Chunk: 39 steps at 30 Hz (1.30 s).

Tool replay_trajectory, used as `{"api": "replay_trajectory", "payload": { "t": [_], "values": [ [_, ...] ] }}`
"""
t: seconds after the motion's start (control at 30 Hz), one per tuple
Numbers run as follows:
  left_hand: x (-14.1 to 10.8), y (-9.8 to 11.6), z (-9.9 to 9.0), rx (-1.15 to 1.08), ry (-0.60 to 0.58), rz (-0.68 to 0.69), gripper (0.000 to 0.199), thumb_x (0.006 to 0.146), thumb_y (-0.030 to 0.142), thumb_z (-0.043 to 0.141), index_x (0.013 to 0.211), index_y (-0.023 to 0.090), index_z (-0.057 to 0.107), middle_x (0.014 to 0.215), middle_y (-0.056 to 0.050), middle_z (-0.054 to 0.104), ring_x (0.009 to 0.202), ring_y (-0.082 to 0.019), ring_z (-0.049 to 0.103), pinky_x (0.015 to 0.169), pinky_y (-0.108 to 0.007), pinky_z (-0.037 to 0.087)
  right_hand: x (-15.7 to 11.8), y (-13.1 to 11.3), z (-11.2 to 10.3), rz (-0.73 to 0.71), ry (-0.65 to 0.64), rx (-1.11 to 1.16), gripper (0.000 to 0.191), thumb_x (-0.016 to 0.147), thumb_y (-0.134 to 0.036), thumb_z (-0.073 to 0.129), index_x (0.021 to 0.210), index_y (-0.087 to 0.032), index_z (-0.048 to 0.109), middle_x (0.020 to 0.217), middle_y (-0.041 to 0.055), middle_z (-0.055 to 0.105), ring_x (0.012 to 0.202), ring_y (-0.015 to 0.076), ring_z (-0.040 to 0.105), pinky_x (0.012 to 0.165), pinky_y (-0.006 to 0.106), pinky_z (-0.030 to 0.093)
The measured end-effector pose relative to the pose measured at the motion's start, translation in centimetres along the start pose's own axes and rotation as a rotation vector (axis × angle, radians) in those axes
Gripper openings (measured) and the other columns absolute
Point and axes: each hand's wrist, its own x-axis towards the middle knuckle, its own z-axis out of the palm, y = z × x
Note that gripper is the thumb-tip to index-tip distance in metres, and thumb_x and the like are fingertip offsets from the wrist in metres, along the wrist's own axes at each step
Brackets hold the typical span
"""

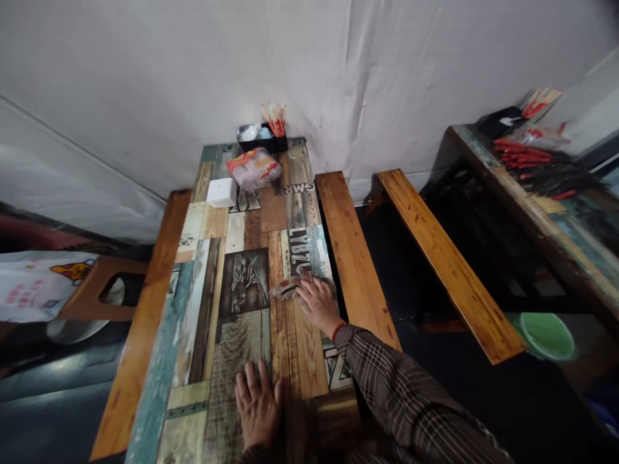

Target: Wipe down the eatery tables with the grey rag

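My left hand (258,409) lies flat on the patchwork-patterned table (239,341), fingers stretched out and slightly apart, holding nothing. Farther forward, near the table's right edge, my right hand (319,304) presses on a crumpled greyish-brown cloth (285,288). Part of the cloth sticks out to the left of the fingers; the rest is hidden under the palm. Toward the far end sit a white box (222,193) and a red-and-yellow printed plastic packet (255,167). Behind them stands a black holder (254,143) with wrapped chopsticks (275,119).
Wooden benches flank the table on the left (140,348) and right (355,258); another bench (445,258) stands farther right. A second table (522,193) carries red-wrapped bundles. A green tub (547,336) sits on the floor. At left are a brown stool (104,290) and white bag (39,283).
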Motion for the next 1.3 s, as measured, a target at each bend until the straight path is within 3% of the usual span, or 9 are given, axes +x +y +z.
{"api": "replay_trajectory", "payload": {
  "t": [0.2,0.3,0.4,0.57,0.73,0.83,1.07,1.17,1.3],
  "values": [
    [-0.7,-0.9,-0.1,-0.092,0.029,-0.014,0.056,0.090,0.034,0.044,0.141,0.012,0.048,0.155,-0.018,0.036,0.150,-0.035,0.006,0.118,-0.055,0.020,-15.2,-3.2,2.0,-0.327,-0.254,0.007,0.047,0.095,-0.038,0.047,0.142,-0.038,0.042,0.150,-0.0025,0.046,0.140,0.0255,0.033,0.113,0.051,0.031],
    [-1.3,-2.0,-1.6,-0.108,-0.077,0.024,0.058,0.087,0.028,0.047,0.143,0.014,0.046,0.157,-0.015,0.034,0.149,-0.034,0.015,0.117,-0.054,0.023,-18.8,-1.8,1.7,-0.466,-0.343,0.034,0.043,0.094,-0.032,0.050,0.137,-0.038,0.049,0.143,-0.0017,0.054,0.137,0.0230,0.038,0.113,0.048,0.034],
    [-3.1,-3.6,-3.1,-0.111,-0.198,0.009,0.060,0.086,0.026,0.045,0.145,0.015,0.044,0.157,-0.012,0.034,0.147,-0.031,0.026,0.118,-0.053,0.023,-16.6,0.5,0.9,-0.446,-0.328,0.002,0.046,0.090,-0.029,0.053,0.136,-0.035,0.053,0.142,0.0015,0.055,0.137,0.0248,0.039,0.111,0.048,0.036],
    [-8.8,-6.6,-4.6,-0.183,-0.272,-0.077,0.060,0.084,0.023,0.044,0.144,0.020,0.045,0.152,-0.009,0.043,0.140,-0.026,0.041,0.116,-0.049,0.032,-5.1,2.6,-0.3,-0.252,-0.147,-0.066,0.045,0.088,-0.023,0.049,0.132,-0.029,0.058,0.142,0.0038,0.054,0.134,0.0254,0.042,0.109,0.046,0.037],
    [-15.2,-10.4,-7.7,-0.273,-0.279,-0.298,0.058,0.083,0.028,0.048,0.141,0.030,0.049,0.147,-0.008,0.051,0.134,-0.027,0.049,0.110,-0.047,0.042,4.2,-2.5,2.0,0.151,0.125,-0.069,0.048,0.088,-0.024,0.042,0.135,-0.019,0.054,0.145,0.0173,0.045,0.130,0.0356,0.041,0.101,0.057,0.038],
    [-18.5,-12.8,-9.6,-0.322,-0.230,-0.509,0.058,0.083,0.025,0.047,0.141,0.026,0.048,0.145,-0.010,0.053,0.132,-0.026,0.051,0.110,-0.042,0.043,1.4,-10.2,6.5,-0.025,0.016,-0.022,0.047,0.087,-0.025,0.043,0.132,-0.028,0.057,0.143,0.0112,0.049,0.128,0.0347,0.044,0.100,0.056,0.039],
    [-22.4,-21.2,-10.9,-0.498,-0.231,-0.667,0.061,0.082,0.025,0.047,0.143,0.015,0.043,0.145,-0.014,0.051,0.132,-0.022,0.051,0.111,-0.034,0.041,-17.2,-25.3,16.5,-0.697,-0.619,0.261,0.035,0.077,-0.029,0.051,0.104,-0.041,0.070,0.112,-0.0051,0.072,0.111,0.0245,0.062,0.095,0.044,0.050],
    [-22.4,-28.1,-9.9,-0.594,-0.184,-0.661,0.063,0.083,0.029,0.047,0.144,0.014,0.041,0.145,-0.015,0.050,0.132,-0.023,0.051,0.110,-0.034,0.041,-15.0,-26.9,18.4,-0.472,-0.609,0.343,0.035,0.076,-0.039,0.044,0.095,-0.050,0.071,0.098,-0.0029,0.076,0.097,0.0271,0.069,0.083,0.046,0.057],
    [-21.4,-40.7,-8.3,-0.711,-0.147,-0.697,0.062,0.083,0.029,0.049,0.143,0.016,0.042,0.140,-0.015,0.054,0.126,-0.025,0.056,0.107,-0.041,0.045,-5.0,-25.1,18.6,-0.048,-0.194,0.306,0.053,0.081,-0.055,0.031,0.126,-0.048,0.059,0.117,0.0056,0.069,0.110,0.0351,0.065,0.092,0.057,0.053]
  ]
}}
